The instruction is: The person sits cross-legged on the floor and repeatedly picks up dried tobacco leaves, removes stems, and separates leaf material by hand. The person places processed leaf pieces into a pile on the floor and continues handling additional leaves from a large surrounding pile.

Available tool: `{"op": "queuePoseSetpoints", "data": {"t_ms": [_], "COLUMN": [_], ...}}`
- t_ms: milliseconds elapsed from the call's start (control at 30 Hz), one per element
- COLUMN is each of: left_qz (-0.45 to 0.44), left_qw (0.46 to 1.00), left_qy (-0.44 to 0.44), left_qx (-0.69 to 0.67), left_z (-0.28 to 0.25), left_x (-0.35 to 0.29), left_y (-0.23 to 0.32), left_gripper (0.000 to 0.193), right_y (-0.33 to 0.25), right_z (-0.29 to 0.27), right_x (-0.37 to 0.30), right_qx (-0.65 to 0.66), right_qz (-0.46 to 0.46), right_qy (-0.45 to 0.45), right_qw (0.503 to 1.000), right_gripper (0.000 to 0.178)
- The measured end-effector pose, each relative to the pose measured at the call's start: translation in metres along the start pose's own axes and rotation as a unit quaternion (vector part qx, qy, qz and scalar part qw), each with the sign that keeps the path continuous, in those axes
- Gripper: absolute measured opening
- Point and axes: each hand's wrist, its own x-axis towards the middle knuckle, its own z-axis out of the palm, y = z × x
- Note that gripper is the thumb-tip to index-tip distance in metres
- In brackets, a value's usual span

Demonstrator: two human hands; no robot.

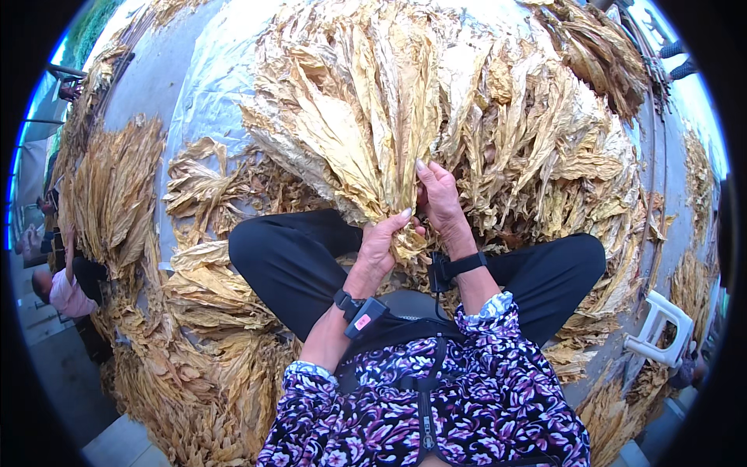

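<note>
Left hand [380, 240] and right hand [443, 201], curled closed, grip leaves [373, 144]; black strap [424, 405] bears lettering [426, 432].

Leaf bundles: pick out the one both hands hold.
The fanned pale-yellow bundle straight ahead, its gathered end in the left hand and right hand; neither hand grips the others.

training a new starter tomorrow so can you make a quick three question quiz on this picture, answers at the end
1. True or false: the left hand and the right hand both hold the fanned bundle of dried leaves.
2. The wearer's top is: a) plain, b) floral, c) striped.
3. Fill in the blank: a dark strapped device sits at the left ____.

Key: 1. True. 2. b. 3. Wrist.
</note>
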Motion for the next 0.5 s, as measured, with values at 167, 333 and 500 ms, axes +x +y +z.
{"op": "queuePoseSetpoints", "data": {"t_ms": [167, 333, 500], "left_qz": [-0.008, 0.014, 0.065], "left_qw": [1.000, 1.000, 0.997], "left_qy": [-0.001, 0.004, 0.029], "left_qx": [0.008, 0.008, 0.001], "left_z": [0.001, 0.002, 0.000], "left_x": [0.007, 0.004, 0.015], "left_y": [-0.003, 0.004, -0.006], "left_gripper": [0.020, 0.023, 0.039], "right_y": [0.006, 0.005, 0.006], "right_z": [0.015, 0.013, -0.007], "right_x": [-0.015, -0.031, -0.030], "right_qx": [-0.100, -0.087, -0.326], "right_qz": [-0.003, 0.043, -0.126], "right_qy": [0.092, 0.024, -0.029], "right_qw": [0.991, 0.995, 0.937], "right_gripper": [0.021, 0.022, 0.027]}}
